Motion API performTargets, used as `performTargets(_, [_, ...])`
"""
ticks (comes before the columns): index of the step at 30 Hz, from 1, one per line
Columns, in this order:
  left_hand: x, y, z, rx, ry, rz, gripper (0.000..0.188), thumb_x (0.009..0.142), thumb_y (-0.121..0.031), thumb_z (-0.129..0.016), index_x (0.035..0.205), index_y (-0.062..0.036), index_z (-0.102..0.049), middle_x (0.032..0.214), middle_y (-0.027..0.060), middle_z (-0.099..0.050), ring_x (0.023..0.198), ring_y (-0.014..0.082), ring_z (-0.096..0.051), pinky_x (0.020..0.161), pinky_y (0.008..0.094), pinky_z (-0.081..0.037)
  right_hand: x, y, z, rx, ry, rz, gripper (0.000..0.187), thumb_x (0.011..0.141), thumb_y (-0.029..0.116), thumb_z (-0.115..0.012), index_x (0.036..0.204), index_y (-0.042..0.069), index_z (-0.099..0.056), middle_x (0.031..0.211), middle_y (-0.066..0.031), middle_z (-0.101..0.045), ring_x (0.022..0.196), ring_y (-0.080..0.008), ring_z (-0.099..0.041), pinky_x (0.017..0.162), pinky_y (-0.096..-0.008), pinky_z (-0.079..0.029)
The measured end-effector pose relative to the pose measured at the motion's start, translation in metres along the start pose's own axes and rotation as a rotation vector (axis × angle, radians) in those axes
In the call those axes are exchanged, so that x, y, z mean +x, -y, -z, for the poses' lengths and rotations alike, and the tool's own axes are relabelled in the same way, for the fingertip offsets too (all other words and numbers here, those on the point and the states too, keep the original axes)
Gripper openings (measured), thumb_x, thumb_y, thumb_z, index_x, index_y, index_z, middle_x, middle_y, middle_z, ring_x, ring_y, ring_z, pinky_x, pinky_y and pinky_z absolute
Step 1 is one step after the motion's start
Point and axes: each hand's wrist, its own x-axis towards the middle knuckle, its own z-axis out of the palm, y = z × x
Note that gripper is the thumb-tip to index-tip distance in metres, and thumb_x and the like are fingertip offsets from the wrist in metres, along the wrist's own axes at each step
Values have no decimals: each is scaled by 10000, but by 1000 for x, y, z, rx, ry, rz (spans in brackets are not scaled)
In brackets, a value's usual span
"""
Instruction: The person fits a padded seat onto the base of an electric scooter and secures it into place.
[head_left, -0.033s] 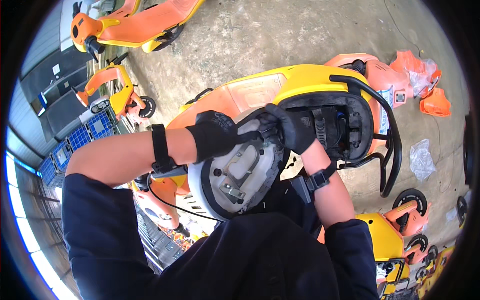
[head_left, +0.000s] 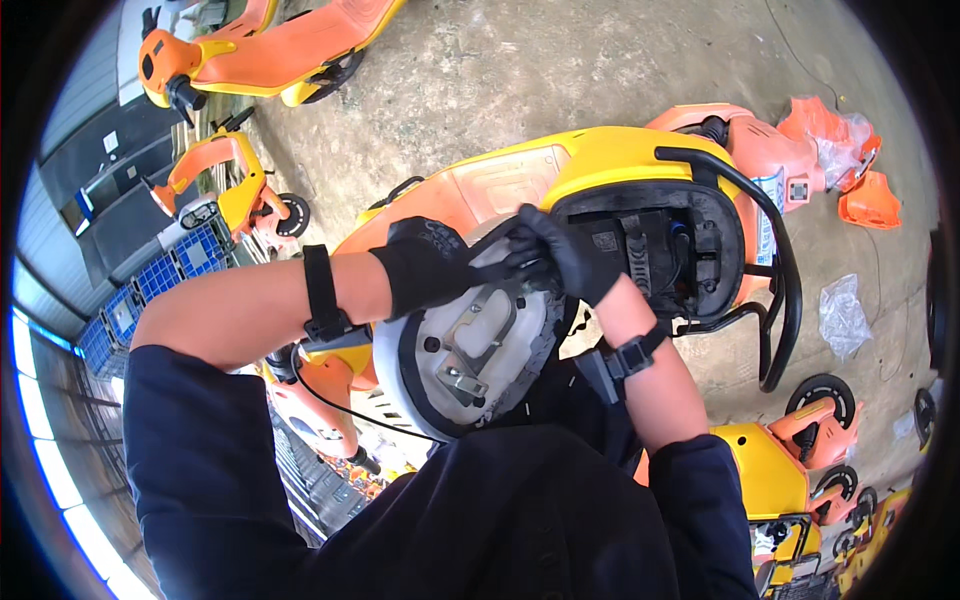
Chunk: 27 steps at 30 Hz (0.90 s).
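A scooter seat (head_left: 478, 345) is tilted up against my front, its pale underside with a metal latch facing me and dark, ragged-edged material round its rim. My left hand (head_left: 435, 265), in a black glove, reaches across the seat's far end with its fingers closed. Beside it, my right hand (head_left: 572, 258), gloved too, has its fingers bent and drawn together at the same rim. The fingers of both hands meet there, and what they pinch is hidden. Just right of them is the open storage well (head_left: 650, 250) of a yellow and orange scooter (head_left: 510, 180), with a dark block inside.
A black tube rack (head_left: 780, 260) curves round the scooter's rear. Orange panels (head_left: 868, 200) and clear plastic wrap (head_left: 845, 315) lie on the concrete floor to the right. More scooters (head_left: 290, 55) stand at the far left and lower right (head_left: 765, 465). Blue crates (head_left: 200, 250) are at the left.
My right hand's fingers have shifted slightly at the seat's rim, and my left hand has turned a little. The seat stays almost where it was.
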Motion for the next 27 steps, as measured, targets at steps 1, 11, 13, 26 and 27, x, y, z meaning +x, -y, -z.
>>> performTargets(1, [-3,-4,9,14,46,4,467,816,-501,-411,765,-104,-650,674,95,-619,663,271,-606,602,381,-458,-4,3,-6,-126,-23,-81,472,813,531,-493,789,67,-578,620,-53,-589,454,-149,-548,447,-257,-475])
performTargets(11, [20,7,20,-106,56,-235,539,785,-514,-461,537,-56,-601,492,107,-543,482,238,-546,527,332,-444,32,-29,-13,-103,-36,120,400,818,366,-541,558,66,-495,449,-35,-433,326,-138,-418,318,-260,-315])
performTargets(13, [24,6,18,-115,59,-319,452,774,-442,-526,546,-60,-605,496,100,-547,469,233,-542,512,313,-437,30,-35,-8,-152,-78,196,420,815,368,-552,537,59,-494,463,-36,-452,350,-128,-447,331,-254,-336])
performTargets(26, [27,24,-3,-271,52,-210,521,778,-504,-455,654,-25,-619,579,139,-569,566,256,-572,554,356,-453,-20,-48,-5,-397,38,243,511,871,503,-382,814,26,-558,613,-57,-547,539,-109,-538,492,-244,-437])
performTargets(27, [19,25,1,-346,150,-135,533,793,-525,-437,720,-33,-627,592,117,-577,562,227,-573,540,348,-457,-39,-46,-2,-600,41,350,516,873,504,-376,816,23,-553,646,-72,-557,531,-111,-534,502,-243,-436])
